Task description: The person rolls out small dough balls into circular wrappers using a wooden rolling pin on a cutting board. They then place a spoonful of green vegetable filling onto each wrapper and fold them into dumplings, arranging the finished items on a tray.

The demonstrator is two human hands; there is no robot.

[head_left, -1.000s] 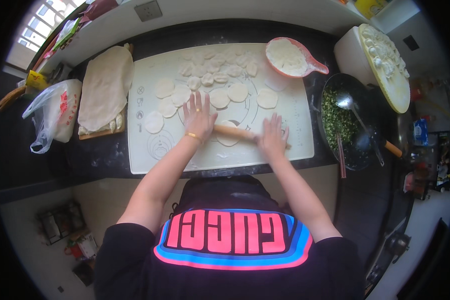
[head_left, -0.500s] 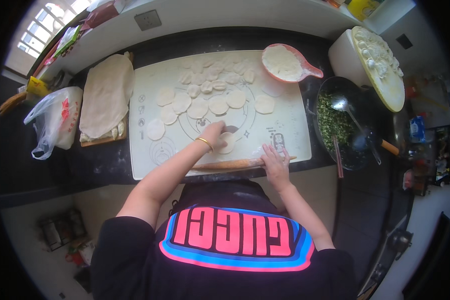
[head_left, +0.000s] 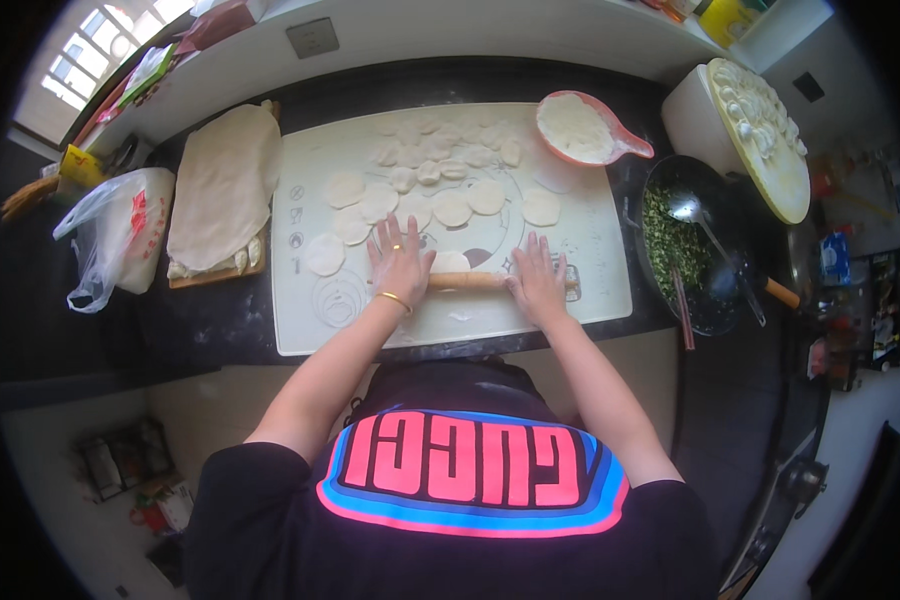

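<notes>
A wooden rolling pin lies crosswise on the pale printed mat, over a dough round that it partly covers. On the pin's left end rests my left hand, palm down with fingers stretched and a gold ring and bangle on it. My right hand lies flat on the other end, fingers spread. Several thin dough wrappers are spread just beyond my hands. Small dough pieces cluster farther back on the mat.
A pink bowl of flour stands at the mat's back right corner. Right of it are a wok of chopped green filling with a ladle and chopsticks, and a white container. Cloth covers a board at left, beside a plastic bag.
My left hand has left the dough round and come onto the rolling pin's left end. The pin has moved forward from the mat's near edge onto the round, my right hand with it.
</notes>
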